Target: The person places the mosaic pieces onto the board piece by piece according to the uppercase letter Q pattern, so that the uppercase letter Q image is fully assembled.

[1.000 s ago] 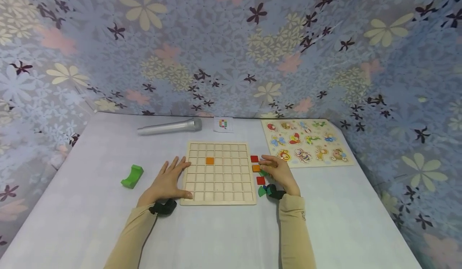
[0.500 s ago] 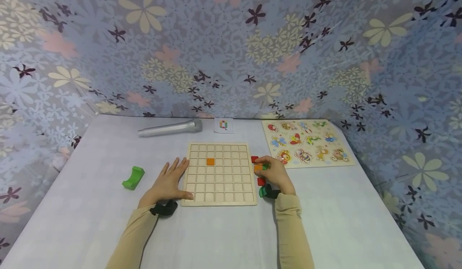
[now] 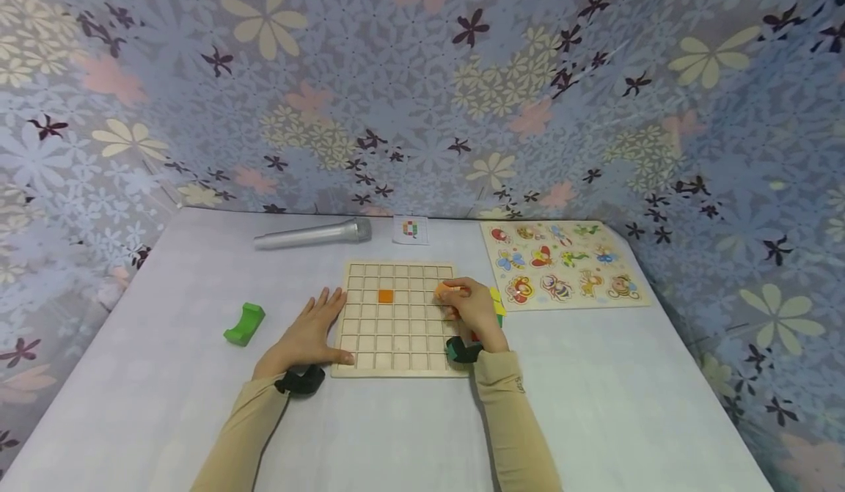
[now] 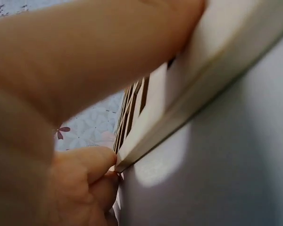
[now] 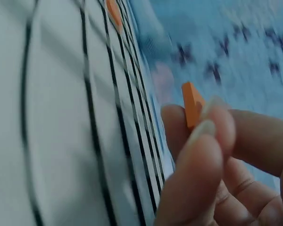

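Observation:
A wooden grid board (image 3: pixel 403 338) lies flat on the table, with one orange square tile (image 3: pixel 386 296) set in a cell of its upper left part. My left hand (image 3: pixel 305 336) rests at the board's left edge, fingers spread and thumb on the lower left corner; the left wrist view shows the thumb over the rim. Above the board's right side, my right hand (image 3: pixel 472 307) pinches a second orange tile (image 5: pixel 192 104) between thumb and fingers. Yellow and green pieces (image 3: pixel 496 303) show partly behind that hand, which hides most of the loose pieces there.
A small pattern card (image 3: pixel 411 230) lies behind the board, beside a grey toy microphone (image 3: pixel 313 235). At the back right is a wooden insect picture board (image 3: pixel 564 265). A green arched block (image 3: pixel 245 324) stands to the left. Patterned cloth hangs behind the table.
My right hand has picked up an orange tile from the pieces beside the board and carried it left over the board's right side. The left hand stays in place.

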`<state>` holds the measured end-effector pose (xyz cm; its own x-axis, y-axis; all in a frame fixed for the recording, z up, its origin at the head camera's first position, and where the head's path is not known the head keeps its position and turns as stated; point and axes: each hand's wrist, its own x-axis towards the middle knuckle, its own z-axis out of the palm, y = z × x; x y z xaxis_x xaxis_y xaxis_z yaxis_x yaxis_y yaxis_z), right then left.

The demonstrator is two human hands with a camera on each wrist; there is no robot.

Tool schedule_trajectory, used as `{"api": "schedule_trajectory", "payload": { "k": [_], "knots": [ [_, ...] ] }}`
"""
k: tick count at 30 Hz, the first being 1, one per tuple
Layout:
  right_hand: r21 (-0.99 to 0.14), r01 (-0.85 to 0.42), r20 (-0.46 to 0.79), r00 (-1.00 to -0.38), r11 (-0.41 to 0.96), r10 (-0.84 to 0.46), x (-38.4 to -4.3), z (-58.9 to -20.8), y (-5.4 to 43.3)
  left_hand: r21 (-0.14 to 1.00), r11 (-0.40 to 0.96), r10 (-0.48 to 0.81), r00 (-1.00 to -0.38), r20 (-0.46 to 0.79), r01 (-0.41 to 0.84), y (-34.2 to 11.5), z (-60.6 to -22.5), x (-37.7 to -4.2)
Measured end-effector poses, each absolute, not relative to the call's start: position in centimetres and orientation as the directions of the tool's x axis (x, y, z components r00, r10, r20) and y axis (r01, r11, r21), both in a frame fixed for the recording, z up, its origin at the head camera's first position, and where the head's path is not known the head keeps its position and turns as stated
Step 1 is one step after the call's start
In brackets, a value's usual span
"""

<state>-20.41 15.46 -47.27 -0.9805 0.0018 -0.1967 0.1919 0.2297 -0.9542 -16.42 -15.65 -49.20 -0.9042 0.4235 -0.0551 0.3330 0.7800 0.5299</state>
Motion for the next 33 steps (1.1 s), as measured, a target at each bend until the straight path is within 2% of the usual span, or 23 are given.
{"api": "schedule_trajectory", "payload": {
  "k": [8,12,18,21,25,28,33],
  "knots": [
    [-0.947,0.113,-0.164,-0.975,0.301,-0.150,-20.3,-47.9,9.7,0.519,0.773,0.448,-0.893,-0.039,0.365,-15.4,-49.6,-16.7],
    [-0.944,0.089,-0.146,-0.976,0.317,-0.162,-20.2,-48.4,8.4,0.546,0.754,0.450,-0.893,-0.024,0.365,-15.5,-49.5,-16.5],
    [-0.866,0.029,-0.091,-0.991,0.499,-0.100,-20.2,-48.9,7.5,0.587,0.703,0.473,-0.880,0.034,0.401,-15.8,-49.2,-16.1],
    [-0.796,-0.031,-0.050,-0.992,0.604,-0.116,-19.9,-49.0,7.3,0.571,0.722,0.470,-0.883,0.011,0.391,-15.7,-49.2,-16.2],
    [-0.731,-0.109,-0.006,-0.986,0.674,-0.166,-19.5,-48.9,7.2,0.548,0.753,0.458,-0.888,-0.037,0.365,-15.6,-49.3,-16.5],
    [-0.775,-0.127,-0.011,-0.977,0.619,-0.214,-19.5,-48.7,7.8,0.532,0.766,0.454,-0.889,-0.049,0.362,-15.5,-49.3,-16.5],
    [-0.935,-0.023,-0.065,-0.970,0.353,-0.234,-20.3,-48.1,11.0,0.526,0.773,0.443,-0.895,-0.050,0.354,-15.4,-49.3,-16.4]
  ]
}}
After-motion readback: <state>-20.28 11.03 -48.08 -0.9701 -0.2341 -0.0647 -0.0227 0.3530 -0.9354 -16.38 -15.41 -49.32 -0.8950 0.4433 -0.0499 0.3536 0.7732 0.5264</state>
